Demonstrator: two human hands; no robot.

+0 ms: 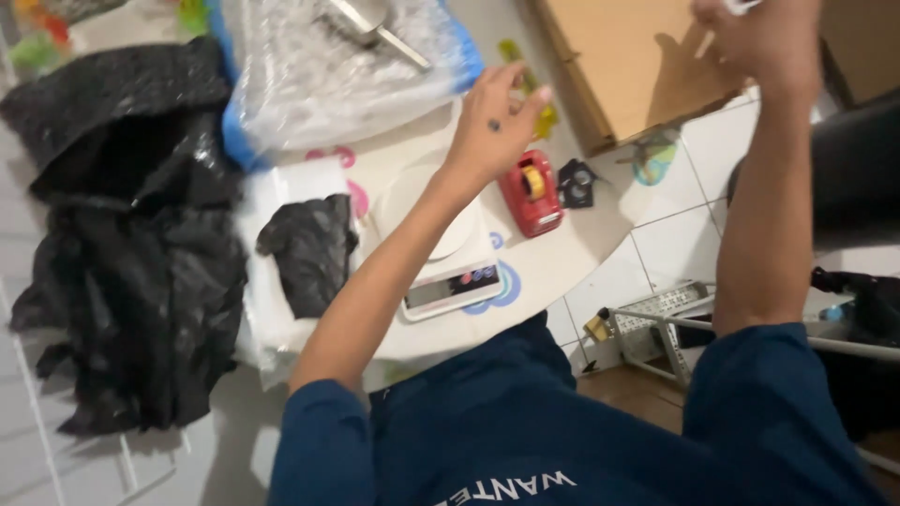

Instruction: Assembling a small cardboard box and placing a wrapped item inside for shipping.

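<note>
- The right hand [764, 37] is rising at 1 o'clock, its fingertips cut off by the top edge; something small and white is showing there, but whether it is being gripped cannot be told.
- The left hand [492, 126] is hovering at 12 o'clock, fingers loosely curled and open, holding nothing, just above the white scale [441, 253].
- The scale's round plate is lying partly hidden under the forearm.
- One red tape dispenser [530, 192] is sitting just beside the hand, at its 5 o'clock.
- One cardboard box [623, 61], flat and brown, is leaning at 1 o'clock.
- One clear plastic bag [328, 70] is holding a metal scoop [370, 26], half cut off.
- Two crumpled black bags [131, 234] are lying at 9 o'clock, glossy and shapeless.
</note>
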